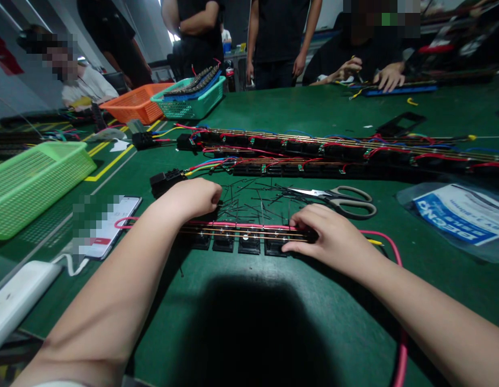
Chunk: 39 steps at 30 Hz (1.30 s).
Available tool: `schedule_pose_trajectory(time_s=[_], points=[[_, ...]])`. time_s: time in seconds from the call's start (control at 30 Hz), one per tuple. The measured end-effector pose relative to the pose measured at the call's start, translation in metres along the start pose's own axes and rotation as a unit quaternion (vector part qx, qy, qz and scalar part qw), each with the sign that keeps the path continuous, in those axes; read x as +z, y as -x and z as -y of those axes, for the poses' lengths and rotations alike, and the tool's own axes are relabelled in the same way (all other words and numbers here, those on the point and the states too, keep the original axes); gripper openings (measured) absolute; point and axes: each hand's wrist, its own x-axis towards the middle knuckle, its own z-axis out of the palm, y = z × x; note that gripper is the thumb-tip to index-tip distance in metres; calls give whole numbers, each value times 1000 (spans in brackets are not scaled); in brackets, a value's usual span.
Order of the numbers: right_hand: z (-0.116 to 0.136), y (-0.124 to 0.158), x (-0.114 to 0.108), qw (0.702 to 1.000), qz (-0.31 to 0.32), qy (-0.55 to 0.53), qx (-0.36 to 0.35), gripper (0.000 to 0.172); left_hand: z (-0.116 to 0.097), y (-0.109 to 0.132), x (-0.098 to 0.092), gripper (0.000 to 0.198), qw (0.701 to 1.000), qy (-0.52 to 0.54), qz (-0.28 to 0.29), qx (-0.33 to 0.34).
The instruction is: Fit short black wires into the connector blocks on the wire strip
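Note:
A row of small black modules (pixel 249 241) joined by bare copper wires and a pink cable (pixel 384 243) lies on the green table (pixel 273 312) in front of me. My left hand (pixel 193 196) is curled into a fist at the row's left end, and what it grips is hidden. My right hand (pixel 333 236) rests on the right end with its fingers pressed together on a module. Several cut black cable-tie ends (pixel 253 199) are scattered just behind the row.
Scissors (pixel 341 200) lie behind my right hand. Long wired module strips (pixel 333 153) stretch across the middle. A phone (pixel 108 226) and a green basket (pixel 31 180) sit left, orange (pixel 136 105) and teal baskets (pixel 193 99) farther back, a plastic bag (pixel 458 215) right. Other people work at the far edge.

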Motion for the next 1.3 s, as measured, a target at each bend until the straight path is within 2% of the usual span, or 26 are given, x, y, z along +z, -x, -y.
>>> schedule_pose_trajectory(time_s=[0.13, 0.3, 0.43, 0.53, 0.67, 0.8, 1.0, 1.13, 1.3], points=[[0, 0, 0, 1000, 2, 4, 2, 38, 0, 6, -4, 25, 999, -25, -18, -42], [1, 0, -1, 1000, 8, 7, 5, 38, 1, 14, -11, 25, 996, -13, -63, -58], [1, 1, 0, 1000, 10, 8, 4, 39, -5, 23, -19, 19, 995, 52, -84, 3], [0, 1, 1, 1000, 14, 10, 2, 39, -21, 30, -20, 16, 987, 117, -81, 69], [0, 0, 1, 1000, 25, 15, 7, 40, -50, 30, -10, 16, 975, 164, -79, 125], [3, 1, -1, 999, 32, 26, -2, 37, -70, 23, 5, 15, 968, 192, -100, 131], [9, 3, -5, 997, 13, 67, -30, 31, -78, 17, 17, 11, 967, 191, -129, 111], [12, 3, -7, 998, -8, 52, -32, 21, -80, 17, 18, 9, 966, 188, -139, 109], [12, 3, -7, 997, -37, 64, -16, 16, -84, 18, 18, 9, 957, 200, -154, 141]])
